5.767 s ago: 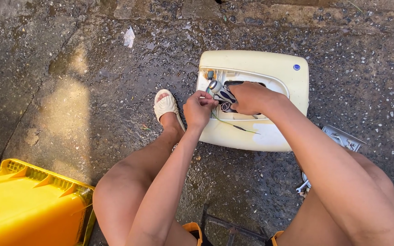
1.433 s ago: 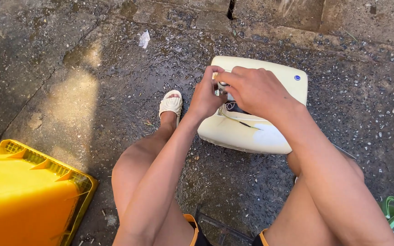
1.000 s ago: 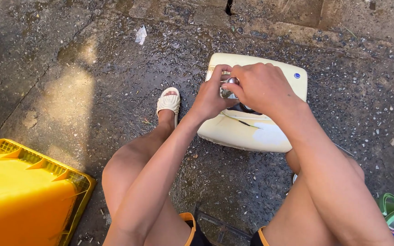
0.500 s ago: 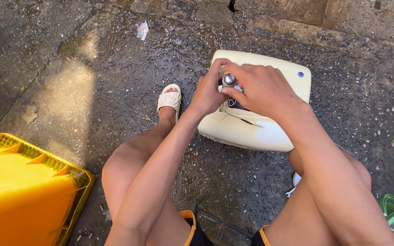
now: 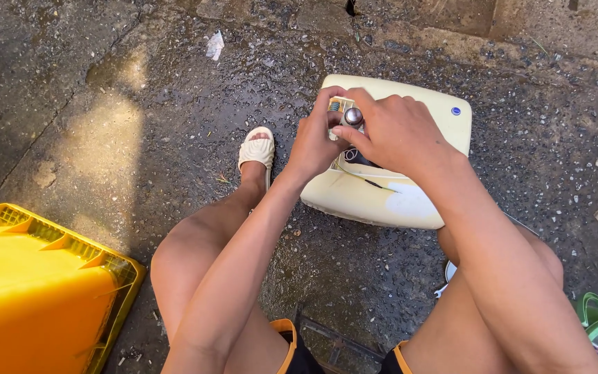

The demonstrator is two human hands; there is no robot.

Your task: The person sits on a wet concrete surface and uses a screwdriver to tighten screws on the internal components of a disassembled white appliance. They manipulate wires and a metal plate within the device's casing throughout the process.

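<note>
Centre-right of frame, both hands meet over a cream plastic appliance casing [image 5: 382,197] – right hand [image 5: 399,131] pinching a small metal cylinder [image 5: 354,116], left hand [image 5: 316,138] steadying a wired part [image 5: 336,106]. Likely light, stiff, slippery – grip its sides.

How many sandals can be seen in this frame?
1: a cream sandal on the foot left of the cream casing, beside the left hand. A second one may be hidden under the right leg.
</note>
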